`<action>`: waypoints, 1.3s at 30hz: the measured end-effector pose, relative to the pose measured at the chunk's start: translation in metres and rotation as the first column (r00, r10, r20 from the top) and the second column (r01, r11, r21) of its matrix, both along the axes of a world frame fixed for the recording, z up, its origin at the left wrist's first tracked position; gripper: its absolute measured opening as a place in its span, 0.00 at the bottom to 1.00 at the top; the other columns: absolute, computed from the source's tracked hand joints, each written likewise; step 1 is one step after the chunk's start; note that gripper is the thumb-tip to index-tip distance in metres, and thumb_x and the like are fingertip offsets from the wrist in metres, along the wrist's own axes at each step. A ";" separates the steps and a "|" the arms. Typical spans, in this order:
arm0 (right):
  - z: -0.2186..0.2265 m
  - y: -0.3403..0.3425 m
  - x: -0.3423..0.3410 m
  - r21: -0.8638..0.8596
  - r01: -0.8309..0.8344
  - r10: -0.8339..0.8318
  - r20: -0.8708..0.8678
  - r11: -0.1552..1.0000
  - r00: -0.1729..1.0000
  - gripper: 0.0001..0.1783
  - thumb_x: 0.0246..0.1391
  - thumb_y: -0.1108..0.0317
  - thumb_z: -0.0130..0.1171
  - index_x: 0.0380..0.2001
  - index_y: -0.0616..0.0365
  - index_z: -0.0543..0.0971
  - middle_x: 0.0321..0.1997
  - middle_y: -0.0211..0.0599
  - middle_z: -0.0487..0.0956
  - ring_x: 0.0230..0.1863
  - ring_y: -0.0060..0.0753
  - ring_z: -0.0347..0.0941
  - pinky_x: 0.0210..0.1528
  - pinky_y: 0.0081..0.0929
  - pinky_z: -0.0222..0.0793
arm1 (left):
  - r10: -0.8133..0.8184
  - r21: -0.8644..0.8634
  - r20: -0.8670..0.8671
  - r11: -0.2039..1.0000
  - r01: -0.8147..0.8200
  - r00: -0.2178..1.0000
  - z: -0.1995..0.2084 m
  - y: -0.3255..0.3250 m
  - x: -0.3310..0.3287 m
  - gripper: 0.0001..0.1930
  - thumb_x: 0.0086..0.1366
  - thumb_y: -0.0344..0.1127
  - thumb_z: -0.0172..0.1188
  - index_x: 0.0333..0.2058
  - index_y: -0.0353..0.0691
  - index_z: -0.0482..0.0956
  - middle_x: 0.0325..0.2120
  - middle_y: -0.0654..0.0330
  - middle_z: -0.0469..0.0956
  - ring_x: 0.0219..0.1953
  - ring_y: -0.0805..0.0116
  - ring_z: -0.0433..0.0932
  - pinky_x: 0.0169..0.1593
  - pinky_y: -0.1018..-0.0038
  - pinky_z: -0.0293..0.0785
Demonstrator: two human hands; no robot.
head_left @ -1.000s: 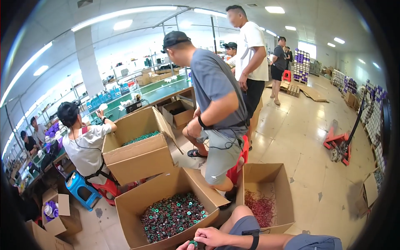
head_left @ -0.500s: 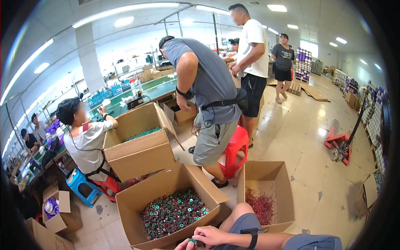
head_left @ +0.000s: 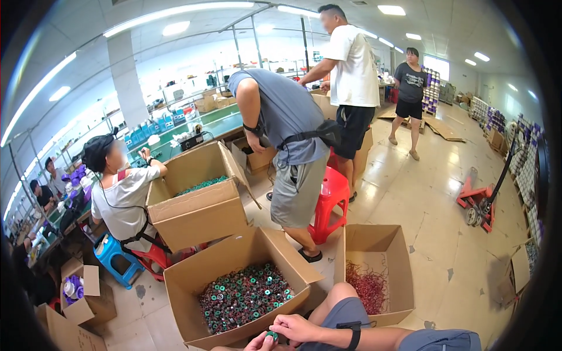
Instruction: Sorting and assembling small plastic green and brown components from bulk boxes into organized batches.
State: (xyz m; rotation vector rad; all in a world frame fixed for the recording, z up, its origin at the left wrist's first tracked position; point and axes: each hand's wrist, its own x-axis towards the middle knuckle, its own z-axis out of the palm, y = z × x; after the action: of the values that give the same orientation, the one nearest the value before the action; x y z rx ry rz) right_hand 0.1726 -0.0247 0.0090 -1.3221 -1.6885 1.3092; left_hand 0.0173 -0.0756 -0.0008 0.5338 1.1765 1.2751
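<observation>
At the lower edge, my left hand pinches a small green ring-shaped part. My right hand is closed just beside it, its fingertips bent down at the part's edge; what they grip is too small to make out. In front of my hands stands a large open cardboard box, holding a heap of green ring-shaped parts with dark red wires. To its right, by my knee, a second open cardboard box holds a loose pile of thin red wires.
Another carton with green parts stands beyond, beside a seated person. A person in grey bends by a red stool. Two others stand behind, before a green workbench. A red pallet jack stands right.
The person in grey has bent lower, and the one in a white shirt has turned and reached toward the bench. The person farther back has stepped closer. My hands have barely moved.
</observation>
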 end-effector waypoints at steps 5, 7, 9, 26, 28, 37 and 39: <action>-0.007 -0.001 -0.005 0.038 0.020 -0.020 0.017 0.999 1.000 0.16 0.60 0.57 0.56 0.29 0.60 0.75 0.26 0.41 0.78 0.28 0.39 0.77 0.31 0.34 0.70 | 0.006 -0.016 -0.003 1.000 -0.006 1.000 -0.001 0.002 0.000 0.12 0.63 0.24 0.61 0.44 0.26 0.79 0.33 0.61 0.79 0.32 0.75 0.75 0.37 0.81 0.72; -0.008 -0.004 -0.006 0.251 0.031 -0.026 -0.024 0.967 0.999 0.14 0.61 0.59 0.56 0.29 0.60 0.73 0.24 0.42 0.77 0.25 0.39 0.75 0.28 0.33 0.70 | 0.005 -0.021 0.009 1.000 -0.005 1.000 0.003 0.003 0.000 0.12 0.62 0.24 0.61 0.44 0.26 0.79 0.33 0.60 0.80 0.32 0.75 0.76 0.37 0.81 0.72; -0.007 0.001 -0.004 0.230 0.016 -0.019 0.012 0.973 1.000 0.14 0.60 0.59 0.56 0.30 0.60 0.73 0.25 0.43 0.77 0.27 0.41 0.76 0.30 0.35 0.70 | 0.001 -0.029 0.019 1.000 -0.001 1.000 0.004 0.002 0.000 0.12 0.62 0.24 0.62 0.45 0.26 0.79 0.34 0.60 0.80 0.32 0.74 0.76 0.37 0.81 0.73; 0.008 0.008 -0.008 0.267 0.018 -0.015 -0.014 0.964 1.000 0.12 0.58 0.63 0.59 0.28 0.61 0.74 0.23 0.43 0.77 0.25 0.41 0.75 0.28 0.35 0.70 | 0.021 -0.025 0.071 0.999 -0.019 0.997 -0.003 0.018 -0.004 0.14 0.60 0.23 0.64 0.45 0.29 0.79 0.34 0.55 0.82 0.31 0.71 0.81 0.34 0.77 0.81; 0.008 0.013 -0.004 0.201 0.065 -0.067 0.000 0.977 0.998 0.12 0.57 0.64 0.59 0.28 0.62 0.74 0.22 0.43 0.76 0.24 0.40 0.74 0.28 0.34 0.69 | 0.014 -0.025 0.088 1.000 -0.011 0.996 -0.002 0.018 -0.004 0.13 0.60 0.23 0.64 0.45 0.29 0.79 0.34 0.55 0.82 0.31 0.71 0.81 0.34 0.77 0.81; 0.014 0.011 -0.008 0.306 0.023 -0.014 -0.032 0.952 0.999 0.11 0.57 0.65 0.59 0.28 0.61 0.74 0.21 0.42 0.75 0.22 0.37 0.72 0.26 0.33 0.68 | 0.020 -0.005 0.076 1.000 -0.020 0.997 -0.002 0.016 -0.003 0.13 0.60 0.23 0.64 0.44 0.29 0.80 0.34 0.55 0.82 0.31 0.71 0.81 0.34 0.78 0.81; 0.008 0.010 -0.003 0.239 0.029 -0.021 -0.037 0.971 0.999 0.11 0.58 0.65 0.59 0.28 0.61 0.74 0.20 0.41 0.75 0.22 0.35 0.72 0.26 0.33 0.68 | 0.028 -0.026 0.078 0.999 -0.026 0.997 -0.001 0.015 -0.002 0.13 0.59 0.23 0.65 0.44 0.29 0.80 0.34 0.55 0.82 0.31 0.71 0.81 0.34 0.78 0.81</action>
State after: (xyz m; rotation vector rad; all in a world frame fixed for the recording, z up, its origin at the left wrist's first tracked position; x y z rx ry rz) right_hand 0.1697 -0.0149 0.0169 -1.1696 -1.7393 1.0690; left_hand 0.0152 -0.0607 -0.0015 0.4472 1.1365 1.2916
